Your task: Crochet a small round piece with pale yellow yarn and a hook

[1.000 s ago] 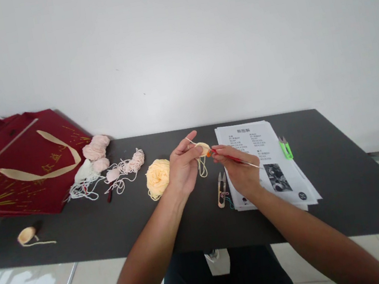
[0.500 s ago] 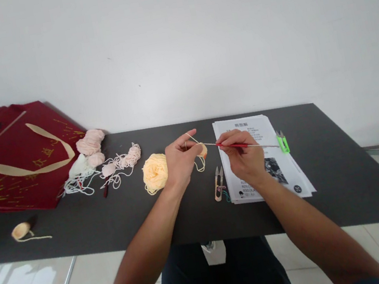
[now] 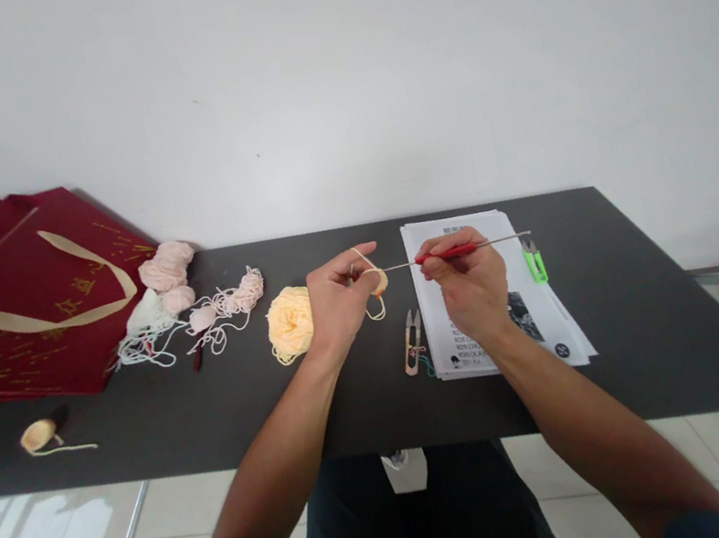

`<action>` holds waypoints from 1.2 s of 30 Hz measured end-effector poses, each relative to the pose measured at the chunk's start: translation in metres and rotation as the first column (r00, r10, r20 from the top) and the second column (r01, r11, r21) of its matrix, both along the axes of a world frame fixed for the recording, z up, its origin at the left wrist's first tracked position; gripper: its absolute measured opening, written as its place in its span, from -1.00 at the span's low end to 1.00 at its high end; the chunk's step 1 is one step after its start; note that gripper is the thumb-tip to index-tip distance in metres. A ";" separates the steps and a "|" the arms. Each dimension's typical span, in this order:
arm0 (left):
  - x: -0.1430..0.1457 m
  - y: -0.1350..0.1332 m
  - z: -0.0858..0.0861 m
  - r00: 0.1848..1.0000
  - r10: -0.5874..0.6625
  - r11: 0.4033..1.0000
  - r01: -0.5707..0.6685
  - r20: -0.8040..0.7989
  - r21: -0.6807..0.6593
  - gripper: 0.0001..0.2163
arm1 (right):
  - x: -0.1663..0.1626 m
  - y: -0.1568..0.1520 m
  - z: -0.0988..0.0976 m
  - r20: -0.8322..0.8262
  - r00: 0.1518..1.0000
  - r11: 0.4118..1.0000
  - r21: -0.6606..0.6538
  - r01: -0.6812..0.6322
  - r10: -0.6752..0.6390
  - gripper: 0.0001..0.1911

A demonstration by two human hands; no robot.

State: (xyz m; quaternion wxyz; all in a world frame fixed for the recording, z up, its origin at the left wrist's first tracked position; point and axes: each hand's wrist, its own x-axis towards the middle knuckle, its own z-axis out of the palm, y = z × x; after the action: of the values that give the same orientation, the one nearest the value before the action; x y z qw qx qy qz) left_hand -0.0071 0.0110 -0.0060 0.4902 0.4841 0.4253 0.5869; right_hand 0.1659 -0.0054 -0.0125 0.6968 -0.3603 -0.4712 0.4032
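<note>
My left hand pinches a small yellow crochet piece, with a strand of yarn looped over its raised index finger. Most of the piece is hidden behind the fingers. In my right hand a crochet hook with a red grip and metal shaft is held like a pen. Its thin tip reaches left to the crochet piece; whether it sits in a stitch I cannot tell. Just left of my left hand lies a yellow yarn ball. Printed sheets are stacked under my right hand.
Thread snips lie left of the sheets, and green-handled snips at their right edge. Pink yarn, white yarn and a dark red tool are by a red gift bag. A cream crocheted cup sits at front left.
My right hand has moved slightly right and up, and the hook is now nearer level. My left hand still holds the crochet piece. The view has shifted a little.
</note>
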 end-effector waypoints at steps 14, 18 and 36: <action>0.010 -0.003 0.000 0.988 0.023 0.998 -0.013 0.153 -0.064 -0.80 | -0.024 0.000 -0.007 -0.287 0.956 0.960 -0.247 -0.130 0.056 -0.78; 0.010 -0.003 0.001 0.984 0.041 0.999 -0.035 0.172 -0.040 -0.75 | -0.025 0.000 -0.007 -0.284 0.958 0.958 -0.262 -0.119 0.041 -0.76; 0.011 -0.004 0.007 0.846 -0.061 0.966 0.183 0.529 -0.181 -0.56 | -0.030 -0.026 -0.017 0.359 0.905 0.940 0.324 0.109 -0.228 -0.63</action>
State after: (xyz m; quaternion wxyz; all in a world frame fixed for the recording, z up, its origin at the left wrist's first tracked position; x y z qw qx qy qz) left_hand 0.0035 0.0073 0.0015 0.6746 0.2755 0.3088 0.6113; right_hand 0.1362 -0.0318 -0.0298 0.6670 -0.3650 -0.6225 0.1855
